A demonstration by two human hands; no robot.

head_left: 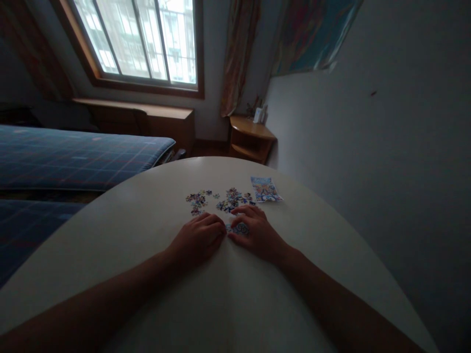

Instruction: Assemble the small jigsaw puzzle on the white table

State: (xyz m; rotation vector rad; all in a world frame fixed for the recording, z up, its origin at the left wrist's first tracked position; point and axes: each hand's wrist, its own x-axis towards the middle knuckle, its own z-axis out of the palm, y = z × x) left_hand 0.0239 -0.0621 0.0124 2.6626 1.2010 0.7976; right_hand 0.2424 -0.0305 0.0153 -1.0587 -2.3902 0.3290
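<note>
A small joined section of jigsaw puzzle [240,228] lies flat on the pale round table [154,206], partly covered by my hands. At its left edge rests my left hand [202,235], fingers curled together; their tips are hidden, so what they pinch cannot be seen. My right hand [253,229] arches over the section from the right, thumb and fingers apart, with the puzzle showing between them. Just beyond my hands are two heaps of loose jigsaw pieces, a left heap [197,200] and a right heap [233,196]. A colourful picture sheet [265,189] lies behind my right hand.
Left of the table is a bed with a blue plaid mattress [81,154]. A wooden corner shelf [252,128] stands beyond the far edge, near a low desk [162,110] under the window. A white wall [349,147] runs along the right side.
</note>
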